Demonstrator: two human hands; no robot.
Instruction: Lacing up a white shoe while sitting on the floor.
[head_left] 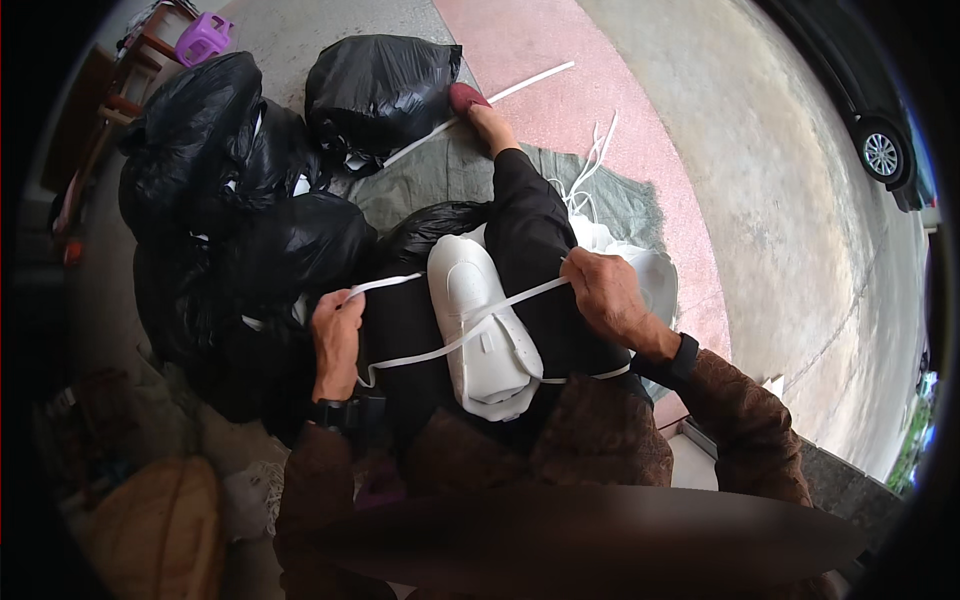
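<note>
Both hands, left hand (337,335) and right hand (607,292), apparently grip white strap (505,303) across white casing (480,320).

A white strap (452,345) runs taut across a stack of white moulded shells (478,320), from 9 to 3 o'clock.

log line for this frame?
left hand: grips strap | right hand: grips strap | strap: across white shell on lap

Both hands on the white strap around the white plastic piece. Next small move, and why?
Probably pull both ends apart to cinch. The left hand and right hand each grip an end of the white strap, which crosses the white plastic piece on the lap, yet a loop of it sags loose below the left hand.
</note>
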